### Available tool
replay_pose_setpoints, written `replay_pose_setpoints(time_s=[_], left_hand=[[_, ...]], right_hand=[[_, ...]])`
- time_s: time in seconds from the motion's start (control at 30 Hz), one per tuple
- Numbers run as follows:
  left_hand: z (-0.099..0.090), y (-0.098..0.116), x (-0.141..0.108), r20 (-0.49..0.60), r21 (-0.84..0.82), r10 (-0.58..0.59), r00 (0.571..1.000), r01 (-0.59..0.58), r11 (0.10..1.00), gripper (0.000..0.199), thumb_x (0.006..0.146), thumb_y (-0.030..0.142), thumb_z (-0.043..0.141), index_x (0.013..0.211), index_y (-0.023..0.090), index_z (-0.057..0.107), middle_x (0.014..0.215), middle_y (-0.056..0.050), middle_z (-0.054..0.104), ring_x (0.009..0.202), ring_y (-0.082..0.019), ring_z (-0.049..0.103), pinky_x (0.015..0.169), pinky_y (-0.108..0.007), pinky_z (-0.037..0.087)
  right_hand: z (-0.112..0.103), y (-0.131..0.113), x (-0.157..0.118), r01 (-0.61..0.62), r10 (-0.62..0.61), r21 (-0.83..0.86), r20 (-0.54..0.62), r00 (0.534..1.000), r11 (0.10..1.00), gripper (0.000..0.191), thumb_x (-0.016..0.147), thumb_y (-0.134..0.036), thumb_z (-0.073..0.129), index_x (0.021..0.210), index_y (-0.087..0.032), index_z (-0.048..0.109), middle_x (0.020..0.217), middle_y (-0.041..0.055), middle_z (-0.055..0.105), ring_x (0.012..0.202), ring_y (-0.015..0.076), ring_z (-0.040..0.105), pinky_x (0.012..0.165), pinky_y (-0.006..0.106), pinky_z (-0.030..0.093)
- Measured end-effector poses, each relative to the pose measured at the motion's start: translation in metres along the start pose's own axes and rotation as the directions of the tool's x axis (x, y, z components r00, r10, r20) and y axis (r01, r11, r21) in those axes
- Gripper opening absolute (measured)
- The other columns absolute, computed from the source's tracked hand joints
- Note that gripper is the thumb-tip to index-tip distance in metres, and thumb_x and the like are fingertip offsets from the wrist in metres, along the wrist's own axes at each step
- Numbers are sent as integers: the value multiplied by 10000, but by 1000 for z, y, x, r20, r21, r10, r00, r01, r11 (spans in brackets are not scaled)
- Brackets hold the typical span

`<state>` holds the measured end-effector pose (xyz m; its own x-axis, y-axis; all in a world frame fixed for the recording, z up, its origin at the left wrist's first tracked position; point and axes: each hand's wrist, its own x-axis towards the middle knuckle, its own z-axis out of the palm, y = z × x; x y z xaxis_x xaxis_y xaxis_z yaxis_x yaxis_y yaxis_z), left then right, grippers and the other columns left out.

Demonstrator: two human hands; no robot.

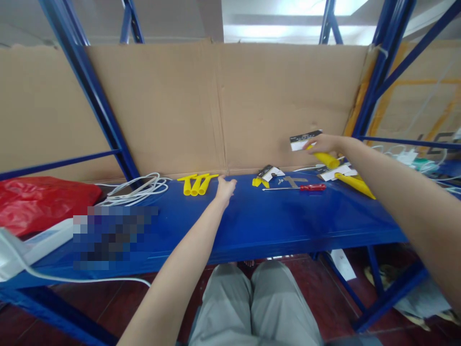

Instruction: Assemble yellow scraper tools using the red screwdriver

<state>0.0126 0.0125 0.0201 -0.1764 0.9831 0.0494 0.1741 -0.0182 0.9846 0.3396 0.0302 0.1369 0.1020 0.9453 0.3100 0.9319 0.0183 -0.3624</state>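
My right hand [322, 142] is raised over the right part of the blue shelf. Its fingers are closed on a yellow plastic tool with a round hollow handle [328, 160] and a black-and-white card [304, 140]. How the card and tool join is hidden by my fingers. On the shelf, my left hand [225, 188] has its fingers apart and holds nothing I can see. Just left of it lie several yellow T-shaped plastic tools [195, 185] in a row, the nearest almost touching my fingertips.
A red-handled screwdriver [312, 188], a metal piece [293, 181], small yellow parts [260, 182] and a yellow tool [356, 185] lie rightward. Coiled white cable [140, 190], a red bag [46, 202] and a white power strip [43, 242] are left. Cardboard [162, 105] stands behind.
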Motion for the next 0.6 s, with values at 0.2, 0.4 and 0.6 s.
replay_pose_setpoints(time_s=[0.2,0.4,0.6], left_hand=[[5,3,-6,51,56,17,999,-20,998,629,797,146,557,1372,124,303,1093,-153,639,935,-192,625,508,-182,405],[10,4,-12,115,76,54,992,-63,995,614,781,151,564,1348,124,329,1080,-151,643,898,-189,618,503,-184,408],[10,6,-20,163,109,44,986,-62,992,601,773,118,564,1332,128,344,1094,-145,632,881,-180,616,509,-180,407]], right_hand=[[-31,69,-24,-311,291,-72,-209,934,948,118,671,-43,641,768,-96,685,484,-17,511,492,113,431,620,346,391],[-4,115,-42,-483,481,11,-118,869,875,245,594,0,680,537,-202,553,459,-6,472,510,173,454,597,382,394],[28,162,-24,-331,326,2,-184,927,944,353,459,69,682,367,-213,491,419,-45,391,445,144,375,639,429,406]])
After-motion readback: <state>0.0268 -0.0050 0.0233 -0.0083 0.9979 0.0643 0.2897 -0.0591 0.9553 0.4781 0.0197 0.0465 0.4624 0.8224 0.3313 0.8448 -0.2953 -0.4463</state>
